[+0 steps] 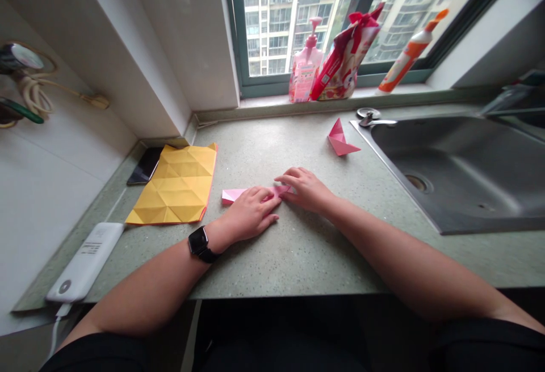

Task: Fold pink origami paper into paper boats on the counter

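A narrow folded strip of pink paper (232, 195) lies on the counter in front of me, its middle covered by my fingers. My left hand (251, 213), with a black watch on the wrist, bends its fingers over the strip and holds it down, thumb on the near side. At the strip's right end, my right hand (307, 189) has thumb and fingers closed around the paper; the exact grip is partly hidden. Beyond my right hand stands a pink folded paper piece (340, 140) with pointed corners. To the left lies a creased yellow sheet (174, 184) with an orange-red edge underneath.
A dark phone (145, 166) is partly under the yellow sheet. A white power bank (87, 261) with a cable rests at the left. The metal sink (464, 162) is to the right. A pink pump bottle (305, 71), red pouch (347, 62) and orange-white bottle (406, 59) line the windowsill.
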